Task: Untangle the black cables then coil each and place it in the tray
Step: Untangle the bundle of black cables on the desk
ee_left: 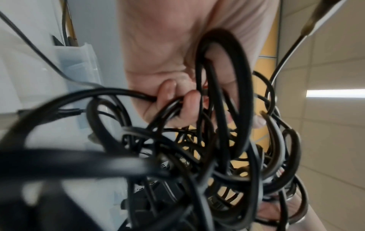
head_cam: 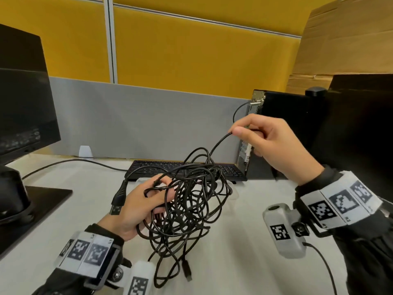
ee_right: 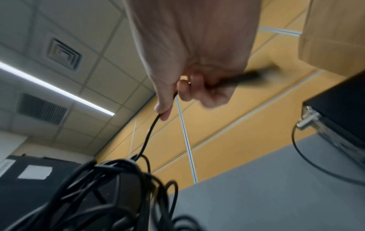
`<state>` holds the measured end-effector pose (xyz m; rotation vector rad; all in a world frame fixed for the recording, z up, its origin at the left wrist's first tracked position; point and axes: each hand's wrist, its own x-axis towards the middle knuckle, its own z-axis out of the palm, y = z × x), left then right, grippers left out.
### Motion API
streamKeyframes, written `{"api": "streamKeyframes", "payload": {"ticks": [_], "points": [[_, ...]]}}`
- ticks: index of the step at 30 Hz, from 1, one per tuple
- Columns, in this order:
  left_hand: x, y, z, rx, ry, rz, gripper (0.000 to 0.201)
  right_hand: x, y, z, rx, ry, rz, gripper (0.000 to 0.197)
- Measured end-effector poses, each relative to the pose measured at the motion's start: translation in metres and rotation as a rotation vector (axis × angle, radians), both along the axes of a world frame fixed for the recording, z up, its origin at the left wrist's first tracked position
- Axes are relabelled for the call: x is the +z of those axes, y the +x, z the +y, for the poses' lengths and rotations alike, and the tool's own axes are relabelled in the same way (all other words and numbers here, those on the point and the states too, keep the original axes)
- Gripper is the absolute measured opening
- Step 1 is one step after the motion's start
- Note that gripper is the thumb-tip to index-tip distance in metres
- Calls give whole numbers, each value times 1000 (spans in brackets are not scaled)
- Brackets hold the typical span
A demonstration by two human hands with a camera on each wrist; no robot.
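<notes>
The black cables (head_cam: 191, 201) form one loose tangle, held up above the bench (head_cam: 244, 220), with the lowest loops and a plug hanging down towards it. A USB plug (head_cam: 118, 202) sticks out beside the left wrist. The left hand (head_cam: 138, 207) is curled through several loops and carries the bulk of the tangle. One strand (head_cam: 217, 143) is pinched between thumb and forefinger of the right hand (head_cam: 270, 145) and is drawn up and to the right, out of the mass; its end projects behind the fist, blurred in the right wrist view.

The step in hand is judged to be the freeing of this one cable. The strand should be drawn slowly. Where resistance is felt, the pull should be stopped and the snagging loop opened with the left fingers, since a hard pull is likely to tighten the knot. The left grip should be kept loose enough for loops to slip.

A clear tray (head_cam: 231, 193) is partly seen behind the tangle, before the keyboard (head_cam: 148, 167).
</notes>
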<state>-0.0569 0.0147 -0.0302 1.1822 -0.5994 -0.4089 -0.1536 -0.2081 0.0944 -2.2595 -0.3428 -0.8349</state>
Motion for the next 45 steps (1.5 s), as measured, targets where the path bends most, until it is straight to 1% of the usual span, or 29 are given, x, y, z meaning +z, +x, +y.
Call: {"api": "streamKeyframes", "payload": {"ticks": [2, 3, 5, 6, 10, 13, 17, 20, 23, 25, 28, 32, 35, 37, 42, 45], "points": [[0, -2, 0, -18, 20, 6, 63, 6, -1, 0, -36, -108, -45, 10], [-1, -2, 0, -38, 27, 22, 62, 8, 0, 1, -52, -162, -34, 10], [-1, -4, -1, -83, 33, 62, 45, 9, 4, 3, -47, -258, 30, 10], [-1, -5, -1, -108, 31, 83, 41, 9, 6, 5, -34, -309, 62, 11], [-1, 0, 1, -182, -16, 173, 50, 9, 14, 14, 23, -473, 143, 15], [1, -1, 1, -217, -40, 237, 49, 9, 16, 16, 33, -552, 194, 8], [1, -2, 1, -235, -25, 270, 46, -1, 20, 25, 135, -589, 330, 7], [4, -4, 2, -247, -27, 281, 44, -4, 21, 27, 168, -497, 376, 11], [6, -6, 1, -239, -66, 321, 46, -9, 18, 23, 189, -288, 320, 11], [8, -7, 0, -223, -115, 377, 51, -14, 17, 21, 169, -198, 309, 10], [9, -9, 0, -211, -179, 447, 58, -16, 19, 22, 115, -233, 282, 12], [12, -11, 1, -242, -211, 436, 56, -13, 20, 26, 91, -295, 225, 14], [13, -11, 3, -208, -186, 366, 49, -9, 17, 27, 55, -316, 111, 14], [12, -10, 4, -189, -169, 327, 49, -6, 15, 27, 25, -327, 23, 13], [6, -4, 6, -172, -229, 364, 51, -2, 12, 28, -30, -285, -155, 12], [7, -4, 7, -210, -249, 366, 52, 0, 11, 27, -50, -260, -230, 13]]}}
